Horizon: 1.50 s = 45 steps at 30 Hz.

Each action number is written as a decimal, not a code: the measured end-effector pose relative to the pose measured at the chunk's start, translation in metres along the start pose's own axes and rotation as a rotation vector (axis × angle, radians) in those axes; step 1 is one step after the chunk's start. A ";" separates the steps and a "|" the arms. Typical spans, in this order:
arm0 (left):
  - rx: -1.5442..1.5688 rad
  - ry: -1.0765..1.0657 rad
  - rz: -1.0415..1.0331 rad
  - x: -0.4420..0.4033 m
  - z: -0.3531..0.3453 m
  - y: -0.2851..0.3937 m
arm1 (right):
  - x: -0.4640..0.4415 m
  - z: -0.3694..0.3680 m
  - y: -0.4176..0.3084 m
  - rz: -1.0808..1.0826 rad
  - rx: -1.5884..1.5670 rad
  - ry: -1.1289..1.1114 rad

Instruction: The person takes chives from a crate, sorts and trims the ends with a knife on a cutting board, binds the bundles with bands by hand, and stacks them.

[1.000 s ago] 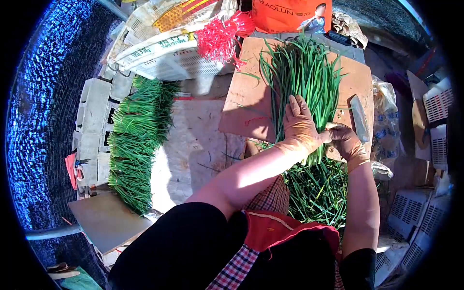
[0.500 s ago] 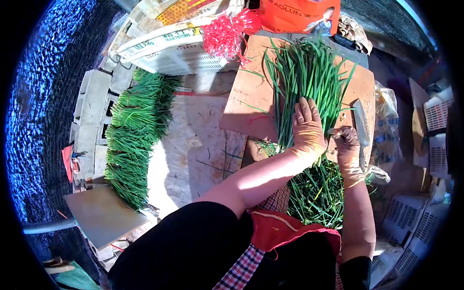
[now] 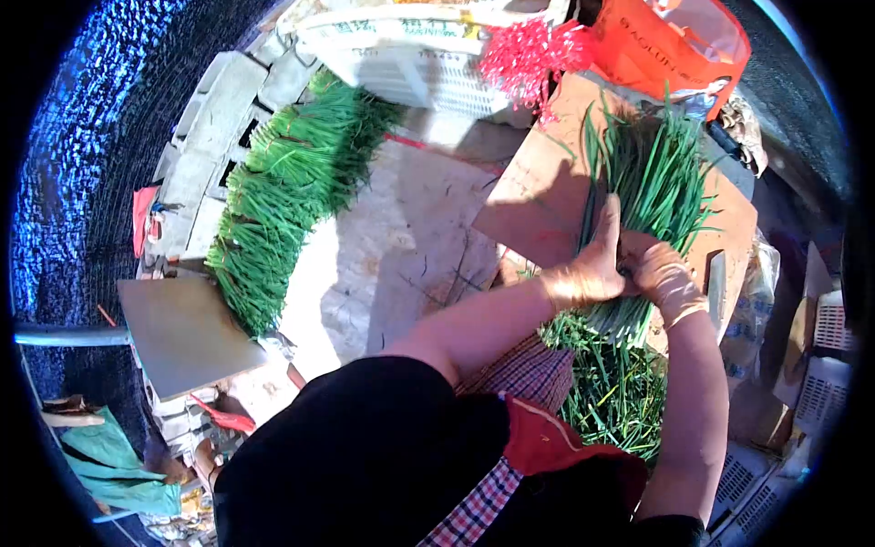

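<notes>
Your green bunch [image 3: 654, 178] lies on the tan board [image 3: 533, 182], stems [image 3: 622, 324] toward you. Left hand [image 3: 594, 269] at its side, fingers hidden; right hand [image 3: 665, 275] curled over it; can't tell either grip. Probably light, floppy, easily bruised: hold low, round the stems

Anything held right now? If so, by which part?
Yes: the green bunch, low down, just above its pale ends, between the left hand and right hand. Their exact grip is hidden.
</notes>
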<state>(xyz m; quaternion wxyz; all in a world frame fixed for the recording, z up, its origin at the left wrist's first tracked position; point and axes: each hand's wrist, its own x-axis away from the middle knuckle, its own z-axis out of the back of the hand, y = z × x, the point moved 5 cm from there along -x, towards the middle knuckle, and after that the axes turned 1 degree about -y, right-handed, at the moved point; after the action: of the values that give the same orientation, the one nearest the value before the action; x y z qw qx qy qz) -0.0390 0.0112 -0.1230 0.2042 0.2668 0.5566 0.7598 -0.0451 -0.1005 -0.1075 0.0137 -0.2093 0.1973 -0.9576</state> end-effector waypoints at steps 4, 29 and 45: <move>-0.368 0.172 -0.110 -0.021 0.067 -0.046 | -0.013 -0.016 0.007 0.125 0.071 0.022; 0.302 -0.007 0.105 -0.027 0.045 -0.039 | -0.013 -0.037 0.006 0.087 -0.981 0.354; 0.193 0.184 -0.162 -0.020 0.049 -0.039 | -0.019 -0.041 0.008 -0.033 -0.831 0.348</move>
<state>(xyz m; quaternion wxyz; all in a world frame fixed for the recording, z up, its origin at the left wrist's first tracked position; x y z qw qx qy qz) 0.0078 0.0471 -0.1522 0.1864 0.1685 0.6631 0.7051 -0.0449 -0.0899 -0.1526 -0.1202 -0.0361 0.5613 -0.8180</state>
